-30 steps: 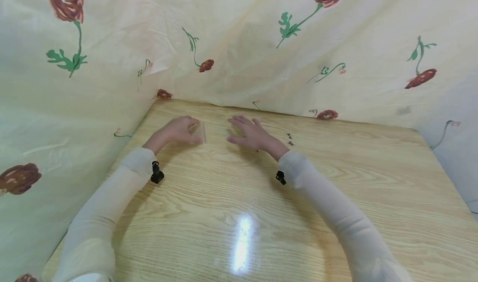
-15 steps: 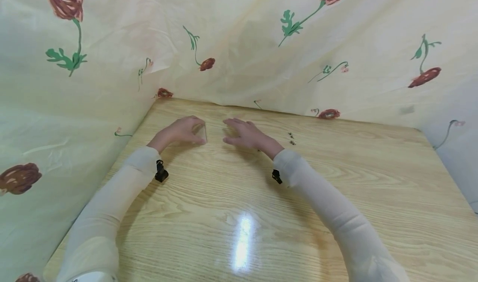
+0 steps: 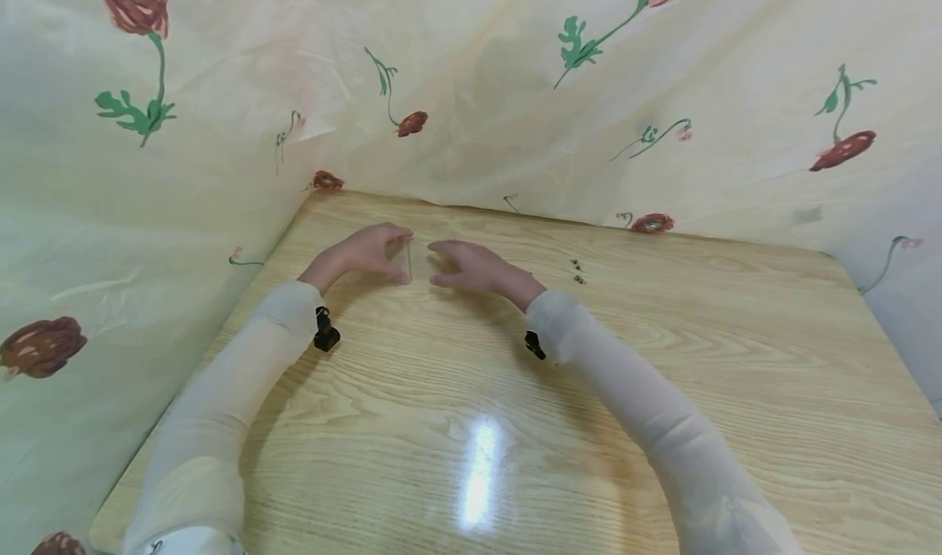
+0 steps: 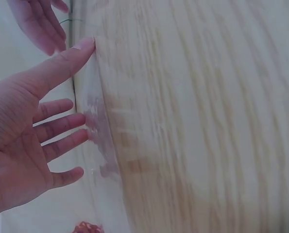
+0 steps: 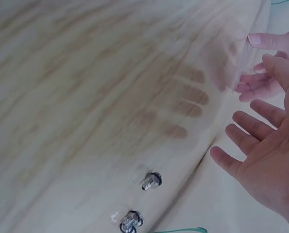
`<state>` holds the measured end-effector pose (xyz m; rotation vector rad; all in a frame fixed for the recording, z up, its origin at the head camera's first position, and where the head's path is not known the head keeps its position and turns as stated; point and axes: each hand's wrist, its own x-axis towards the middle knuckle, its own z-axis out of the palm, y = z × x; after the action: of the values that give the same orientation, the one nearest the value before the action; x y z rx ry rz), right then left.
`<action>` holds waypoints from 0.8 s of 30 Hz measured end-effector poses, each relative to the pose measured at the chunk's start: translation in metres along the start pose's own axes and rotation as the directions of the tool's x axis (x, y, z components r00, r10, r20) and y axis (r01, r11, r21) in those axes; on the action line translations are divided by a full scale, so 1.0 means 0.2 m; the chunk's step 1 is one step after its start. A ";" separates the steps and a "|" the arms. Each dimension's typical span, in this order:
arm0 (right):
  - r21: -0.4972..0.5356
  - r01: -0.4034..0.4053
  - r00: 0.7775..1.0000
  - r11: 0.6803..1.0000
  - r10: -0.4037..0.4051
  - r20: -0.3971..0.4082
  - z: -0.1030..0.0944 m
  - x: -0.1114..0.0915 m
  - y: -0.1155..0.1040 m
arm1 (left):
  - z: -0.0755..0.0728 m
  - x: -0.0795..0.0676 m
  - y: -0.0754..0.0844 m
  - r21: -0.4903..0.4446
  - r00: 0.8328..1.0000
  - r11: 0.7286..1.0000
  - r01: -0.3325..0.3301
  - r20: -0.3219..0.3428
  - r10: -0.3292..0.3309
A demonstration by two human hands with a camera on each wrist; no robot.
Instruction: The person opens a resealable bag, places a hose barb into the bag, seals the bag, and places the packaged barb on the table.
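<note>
My left hand (image 3: 368,250) holds a thin, clear flat panel (image 3: 408,259) upright over the far left part of the table, thumb at its near edge and a finger at its far edge. In the left wrist view the see-through panel (image 4: 101,131) mirrors the fingertips, and the thumb meets its edge. To its right, my right hand (image 3: 480,268) faces the panel with fingers apart and nothing in the palm. A small gap separates it from the panel. The right wrist view has this right hand (image 5: 268,160) with fingers spread.
Several small shiny metal pieces with dark rings, such as one metal piece (image 5: 152,180), lie on the wood-grain table (image 3: 383,424) right of my right hand. A flower-printed cloth (image 3: 471,89) hangs along the back and left edges.
My left hand has shifted slightly right with the panel. The right hand has moved left toward it, narrowing the gap between them.
</note>
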<state>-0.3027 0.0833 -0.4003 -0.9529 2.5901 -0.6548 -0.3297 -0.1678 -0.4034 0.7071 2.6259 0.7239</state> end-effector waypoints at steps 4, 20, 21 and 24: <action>-0.001 0.019 1.000 1.000 -0.019 0.008 0.01 0.02 -0.01 | 0.00 0.01 0.01 0.008 1.000 1.000 -0.014 -0.007 0.014; -0.056 0.008 0.999 0.998 -0.005 0.048 0.06 0.04 -0.05 | 0.03 0.05 0.05 -0.011 1.000 1.000 0.024 -0.007 -0.024; -0.061 0.006 0.999 0.998 -0.003 0.045 0.06 0.04 -0.06 | 0.03 0.05 0.05 -0.015 0.999 0.999 0.033 -0.008 -0.033; -0.068 -0.003 0.999 0.998 0.006 0.032 0.06 0.04 -0.07 | 0.03 0.05 0.06 -0.020 0.998 0.998 0.066 -0.012 -0.067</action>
<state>-0.2950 0.0651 -0.4046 -0.9697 2.6001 -0.5491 -0.3304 -0.1508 -0.4041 0.6083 2.6364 0.7369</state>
